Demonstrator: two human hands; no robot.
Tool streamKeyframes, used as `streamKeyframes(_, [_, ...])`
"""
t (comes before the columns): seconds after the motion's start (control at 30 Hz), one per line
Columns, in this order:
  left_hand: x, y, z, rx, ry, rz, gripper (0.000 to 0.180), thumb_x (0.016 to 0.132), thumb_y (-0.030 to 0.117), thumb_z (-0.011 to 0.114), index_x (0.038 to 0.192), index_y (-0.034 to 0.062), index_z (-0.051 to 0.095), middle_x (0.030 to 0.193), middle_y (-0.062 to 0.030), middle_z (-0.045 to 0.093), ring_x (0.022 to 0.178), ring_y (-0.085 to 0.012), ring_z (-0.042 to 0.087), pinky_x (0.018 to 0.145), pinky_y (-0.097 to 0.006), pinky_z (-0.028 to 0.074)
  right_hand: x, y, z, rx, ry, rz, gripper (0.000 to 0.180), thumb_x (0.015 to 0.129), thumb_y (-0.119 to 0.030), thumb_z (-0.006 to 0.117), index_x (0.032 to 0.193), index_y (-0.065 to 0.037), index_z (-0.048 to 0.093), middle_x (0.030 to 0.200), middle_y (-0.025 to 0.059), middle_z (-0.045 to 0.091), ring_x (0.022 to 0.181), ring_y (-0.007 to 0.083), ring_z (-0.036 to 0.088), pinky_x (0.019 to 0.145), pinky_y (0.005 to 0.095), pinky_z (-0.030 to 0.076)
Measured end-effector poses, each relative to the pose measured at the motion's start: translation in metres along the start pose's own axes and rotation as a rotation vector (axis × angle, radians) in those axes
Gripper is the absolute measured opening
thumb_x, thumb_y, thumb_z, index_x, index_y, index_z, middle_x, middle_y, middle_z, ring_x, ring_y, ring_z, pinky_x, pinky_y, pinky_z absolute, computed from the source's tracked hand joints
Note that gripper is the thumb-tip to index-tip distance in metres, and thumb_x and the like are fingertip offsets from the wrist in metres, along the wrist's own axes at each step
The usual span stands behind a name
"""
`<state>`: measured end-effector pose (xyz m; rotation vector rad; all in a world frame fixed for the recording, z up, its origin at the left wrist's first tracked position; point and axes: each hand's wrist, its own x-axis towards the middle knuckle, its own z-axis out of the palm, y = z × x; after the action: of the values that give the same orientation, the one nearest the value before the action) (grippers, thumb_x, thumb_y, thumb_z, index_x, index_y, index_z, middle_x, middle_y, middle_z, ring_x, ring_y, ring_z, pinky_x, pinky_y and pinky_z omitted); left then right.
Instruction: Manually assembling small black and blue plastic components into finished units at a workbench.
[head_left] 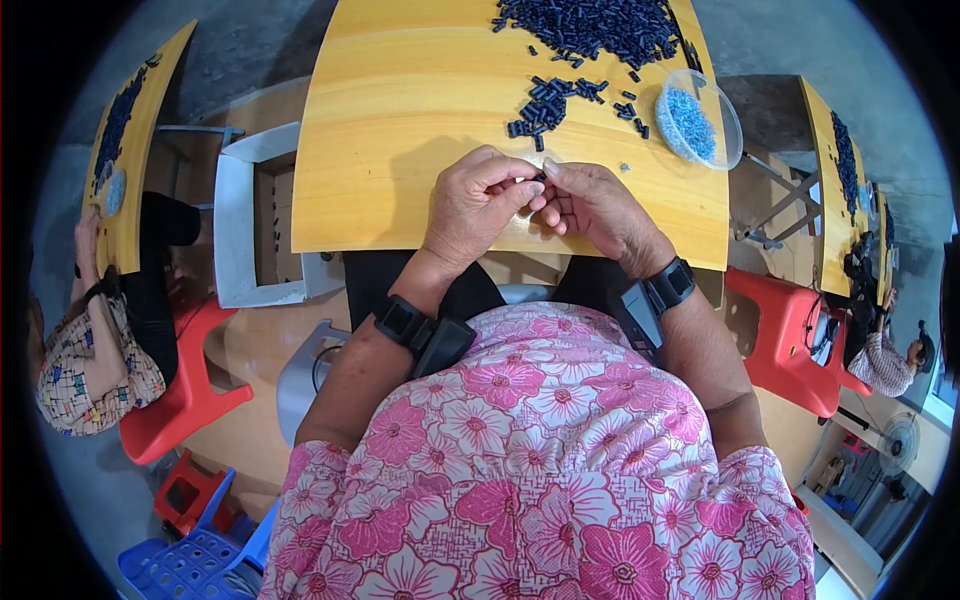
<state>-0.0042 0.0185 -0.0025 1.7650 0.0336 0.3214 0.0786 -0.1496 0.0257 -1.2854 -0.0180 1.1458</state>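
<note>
Head view: both hands (535, 200) pinch a small dark piece (540, 177) together, loose dark pieces (548, 104) and a clear tub (725, 120) beyond.

Small assembly workshop — rows of yellow worktables (420, 100), heaps of dark plastic parts (590, 30), red plastic chairs (790, 340)

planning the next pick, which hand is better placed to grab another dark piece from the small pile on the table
Right, probably. The right hand sits nearer the small pile of dark pieces, which lies up and right of both hands. The left hand pinches a small dark piece at its fingertips, so its grip looks occupied.
</note>
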Motion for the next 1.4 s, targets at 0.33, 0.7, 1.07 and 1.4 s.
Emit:
streamKeyframes(0.33, [0.001,-0.003,0.005,-0.007,0.05,0.014,0.01,0.079,0.003,0.074,0.089,0.0037,0.073,0.076,-0.0034,0.062,0.068,-0.0102,0.063,0.06,-0.025,0.05,-0.002,0.0,0.0,-0.022,-0.081,-0.119,0.028,0.103,-0.022,0.049,0.101,0.003,0.062,0.084,0.0049,0.062,0.068,0.0108,0.056,0.067,0.0285,0.052])
streamKeyframes(0.7, [0.004,0.005,-0.001,0.078,-0.137,0.026,0.05,0.079,0.016,0.077,0.126,0.0041,0.063,0.077,-0.0004,0.053,0.067,-0.0091,0.047,0.064,-0.023,0.045,-0.006,0.012,-0.002,-0.852,0.128,-0.606,0.026,0.095,-0.019,0.058,0.115,-0.003,0.061,0.1,0.0136,0.066,0.082,0.0271,0.063,0.077,0.0335,0.05])
streamKeyframes(1.07, [0.005,0.003,-0.003,0.114,-0.187,0.059,0.045,0.081,0.025,0.078,0.117,0.0024,0.065,0.077,-0.0028,0.053,0.067,-0.0115,0.049,0.062,-0.025,0.044,0.002,0.023,-0.003,-0.944,0.115,-0.861,0.033,0.096,-0.031,0.057,0.119,-0.006,0.055,0.092,0.0159,0.059,0.085,0.0346,0.06,0.076,0.0391,0.048])
streamKeyframes(1.4, [0.005,0.007,-0.003,0.129,-0.21,0.024,0.042,0.081,0.022,0.078,0.115,0.0017,0.064,0.077,-0.0035,0.053,0.067,-0.0122,0.05,0.063,-0.025,0.045,0.004,0.025,-0.004,-0.969,0.113,-0.849,0.034,0.097,-0.032,0.056,0.119,-0.006,0.055,0.092,0.0158,0.058,0.085,0.0346,0.059,0.077,0.0401,0.047])
